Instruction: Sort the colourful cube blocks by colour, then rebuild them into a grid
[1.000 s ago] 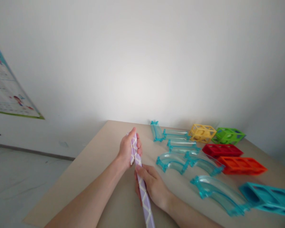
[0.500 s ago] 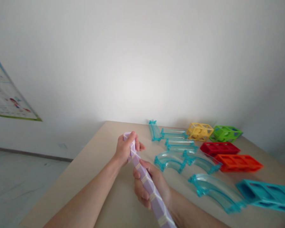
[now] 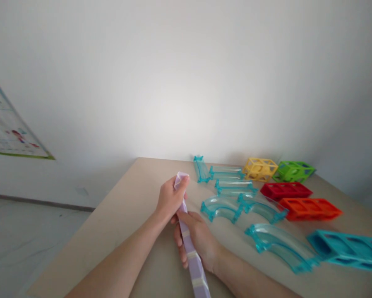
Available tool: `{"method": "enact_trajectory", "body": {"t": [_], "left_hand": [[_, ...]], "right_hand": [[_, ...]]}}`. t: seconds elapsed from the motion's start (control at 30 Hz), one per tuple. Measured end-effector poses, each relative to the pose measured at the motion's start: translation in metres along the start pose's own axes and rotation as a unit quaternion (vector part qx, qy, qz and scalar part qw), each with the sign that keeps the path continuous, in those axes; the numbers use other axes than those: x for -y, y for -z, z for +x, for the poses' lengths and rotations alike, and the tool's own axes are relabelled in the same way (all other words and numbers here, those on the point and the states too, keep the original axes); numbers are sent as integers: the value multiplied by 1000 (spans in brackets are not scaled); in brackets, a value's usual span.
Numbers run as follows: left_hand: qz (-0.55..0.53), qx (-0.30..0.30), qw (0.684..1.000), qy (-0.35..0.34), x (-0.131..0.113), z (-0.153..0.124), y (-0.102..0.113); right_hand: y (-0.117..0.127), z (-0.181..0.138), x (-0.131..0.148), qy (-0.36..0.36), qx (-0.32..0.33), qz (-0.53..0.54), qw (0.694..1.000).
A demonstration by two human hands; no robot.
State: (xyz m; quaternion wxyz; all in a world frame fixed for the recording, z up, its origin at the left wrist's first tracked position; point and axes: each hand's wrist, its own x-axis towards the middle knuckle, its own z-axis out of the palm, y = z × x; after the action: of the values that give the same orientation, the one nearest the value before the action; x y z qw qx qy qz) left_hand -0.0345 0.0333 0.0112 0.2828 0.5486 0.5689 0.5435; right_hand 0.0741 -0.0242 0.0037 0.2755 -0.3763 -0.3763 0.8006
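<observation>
A long lavender snake puzzle (image 3: pixel 191 252) with cream bands runs from the near edge of view up between both hands. My left hand (image 3: pixel 171 198) is closed round its far end, thumb lying along the top. Just below, my right hand (image 3: pixel 200 235) grips the strip lower down, thumb on one side and fingers curled underneath. The two hands touch or nearly touch. The puzzle's near end runs out of the frame.
Right of my hands lie clear blue track pieces, straight (image 3: pixel 235 187) and curved (image 3: pixel 279 240). Beyond them are openwork blocks: yellow (image 3: pixel 260 169), green (image 3: pixel 294 171), red (image 3: pixel 286 190), orange (image 3: pixel 311 209) and teal (image 3: pixel 349 248). A white wall (image 3: pixel 179 82) stands behind the table (image 3: pixel 123 194).
My left hand has moved right and nearer to my right hand. The snake puzzle now points more steeply away from me and looks straighter.
</observation>
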Motion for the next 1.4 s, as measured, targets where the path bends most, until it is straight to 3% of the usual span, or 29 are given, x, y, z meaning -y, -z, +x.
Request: {"method": "enact_trajectory", "body": {"t": [0.37,0.67,0.8,0.9,1.0,1.1,1.2,1.3,1.4], "left_hand": [[-122,99,987,-22,4,6,10],[-149,122,981,26,1,7,9],[-180,133,974,18,-1,5,11],[-200,183,962,16,1,5,15],[-213,244,946,9,5,7,18],[-220,266,939,4,8,8,20],[-194,233,953,2,7,9,17],[-139,176,975,-2,5,11,13],[-102,155,983,-5,6,14,13]], "right_hand": [[3,2,-3,-11,95,24,995],[5,1,-1,-49,104,64,991],[15,3,7,-87,170,87,978],[25,8,8,-114,234,90,961],[32,13,4,-108,294,90,946],[35,17,1,-92,322,97,937],[33,17,3,-93,276,103,951],[27,13,8,-87,168,79,979],[21,8,11,-34,68,15,997]]}}
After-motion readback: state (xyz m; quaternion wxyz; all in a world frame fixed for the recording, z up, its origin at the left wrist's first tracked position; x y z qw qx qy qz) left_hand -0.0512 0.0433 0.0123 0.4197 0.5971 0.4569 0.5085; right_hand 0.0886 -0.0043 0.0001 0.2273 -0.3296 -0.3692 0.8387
